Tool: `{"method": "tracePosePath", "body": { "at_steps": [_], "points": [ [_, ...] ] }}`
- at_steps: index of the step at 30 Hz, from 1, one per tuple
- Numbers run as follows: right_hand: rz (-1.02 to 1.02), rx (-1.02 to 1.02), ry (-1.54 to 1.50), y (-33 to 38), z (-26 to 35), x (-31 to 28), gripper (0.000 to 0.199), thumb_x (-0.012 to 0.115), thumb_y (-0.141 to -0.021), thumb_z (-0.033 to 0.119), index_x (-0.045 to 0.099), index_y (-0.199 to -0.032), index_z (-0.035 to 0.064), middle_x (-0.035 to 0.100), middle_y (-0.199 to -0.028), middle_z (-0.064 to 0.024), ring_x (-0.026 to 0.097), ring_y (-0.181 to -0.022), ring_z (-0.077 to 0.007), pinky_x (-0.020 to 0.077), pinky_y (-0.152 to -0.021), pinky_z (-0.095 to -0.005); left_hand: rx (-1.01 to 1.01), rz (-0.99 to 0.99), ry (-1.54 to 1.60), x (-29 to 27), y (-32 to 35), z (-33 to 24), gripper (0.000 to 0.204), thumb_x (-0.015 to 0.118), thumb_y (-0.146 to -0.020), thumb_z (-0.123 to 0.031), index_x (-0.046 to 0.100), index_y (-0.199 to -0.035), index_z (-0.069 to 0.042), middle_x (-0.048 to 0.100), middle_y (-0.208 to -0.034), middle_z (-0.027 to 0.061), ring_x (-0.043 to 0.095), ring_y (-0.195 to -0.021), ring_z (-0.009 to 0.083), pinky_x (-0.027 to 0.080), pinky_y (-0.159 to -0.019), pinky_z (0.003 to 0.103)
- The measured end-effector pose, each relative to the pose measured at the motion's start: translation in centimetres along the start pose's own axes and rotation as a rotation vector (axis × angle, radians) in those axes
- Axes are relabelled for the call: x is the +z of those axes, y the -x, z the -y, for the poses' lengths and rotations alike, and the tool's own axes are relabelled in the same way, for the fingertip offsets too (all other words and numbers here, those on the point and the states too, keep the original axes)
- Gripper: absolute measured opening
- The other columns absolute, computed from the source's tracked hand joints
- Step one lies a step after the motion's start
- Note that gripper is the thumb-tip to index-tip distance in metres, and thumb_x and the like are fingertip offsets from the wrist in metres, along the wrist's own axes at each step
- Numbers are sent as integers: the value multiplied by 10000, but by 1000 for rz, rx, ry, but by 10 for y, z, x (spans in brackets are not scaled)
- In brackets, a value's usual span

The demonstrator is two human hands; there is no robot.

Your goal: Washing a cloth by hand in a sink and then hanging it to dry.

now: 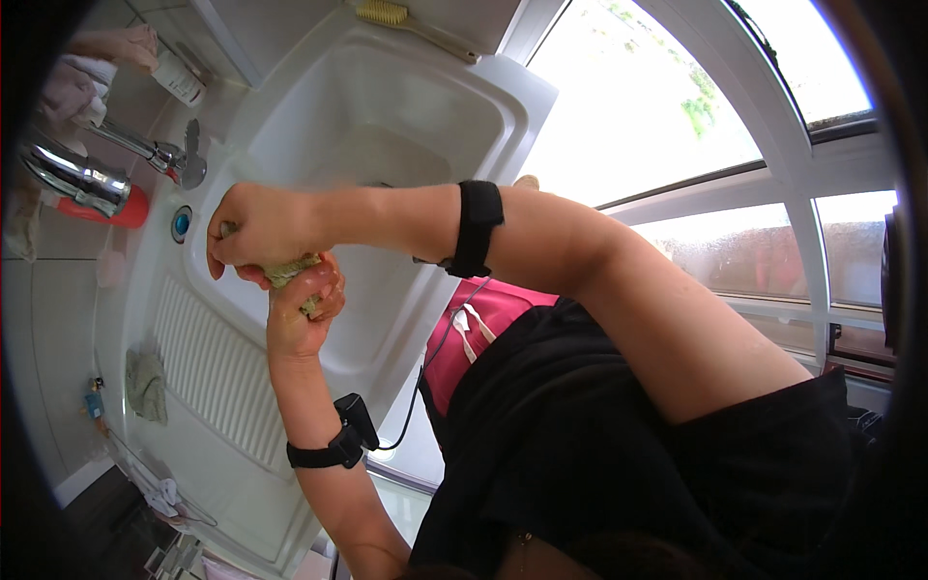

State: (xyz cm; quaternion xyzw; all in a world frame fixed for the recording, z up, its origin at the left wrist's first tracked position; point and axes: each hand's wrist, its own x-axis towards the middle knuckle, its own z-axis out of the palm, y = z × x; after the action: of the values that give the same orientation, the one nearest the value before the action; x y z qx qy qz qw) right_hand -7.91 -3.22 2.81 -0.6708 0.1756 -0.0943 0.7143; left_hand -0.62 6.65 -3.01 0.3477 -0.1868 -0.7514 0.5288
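A light green cloth [292, 270] is twisted between my two hands above the edge of a white sink basin. My right hand [259, 230] is wrapped round its upper part, and a bit of cloth shows between the fingers. Just below, my left hand [307, 307] grips the other part, thumb across it. Both fists are close together, and most of the cloth is hidden inside them. Under the hands lie the white basin [387, 164] and the ribbed washboard [217, 367] beside it.
Left of the basin are a chrome faucet [77, 174], a smaller tap [164, 155], a red container [130, 208] and a white bottle [179, 77]. A folded greyish-green cloth [145, 385] lies beside the washboard. A yellow-bristled brush [416, 27] rests on the far rim.
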Motion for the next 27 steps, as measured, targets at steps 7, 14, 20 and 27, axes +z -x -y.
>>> {"method": "tracePosePath", "body": {
  "at_steps": [7,14,20,27],
  "points": [
    [-406,-221,432,-18,-39,13,176,478,-714,70,585,-830,-6,609,-746,-148,595,-698,-236,466,-659,-325,252,-310,-324,-19,-7,18,125,581,-702,-86,460,-670,-79,402,-532,-33,306,-417,44,214,-367,203],
    [-469,-196,320,-10,-28,5,182,418,-781,53,560,-880,-3,505,-556,-70,486,-486,-130,424,-517,-280,355,-578,-803,4,-30,2,211,585,-652,-123,522,-781,32,584,-682,97,558,-639,180,426,-545,304],
    [-547,-47,162,-12,-35,-2,184,454,-768,94,558,-888,1,558,-613,-86,534,-528,-171,451,-560,-297,245,-647,-837,17,-30,-3,166,594,-658,-107,491,-746,-11,538,-634,49,493,-569,123,369,-484,268],
    [-250,-101,185,-8,12,-20,266,527,-789,216,555,-988,41,566,-836,-68,531,-762,-118,412,-678,-246,242,-485,-457,15,2,-25,188,648,-666,-88,492,-768,-60,520,-677,17,479,-579,82,301,-428,196]
  ]
}}
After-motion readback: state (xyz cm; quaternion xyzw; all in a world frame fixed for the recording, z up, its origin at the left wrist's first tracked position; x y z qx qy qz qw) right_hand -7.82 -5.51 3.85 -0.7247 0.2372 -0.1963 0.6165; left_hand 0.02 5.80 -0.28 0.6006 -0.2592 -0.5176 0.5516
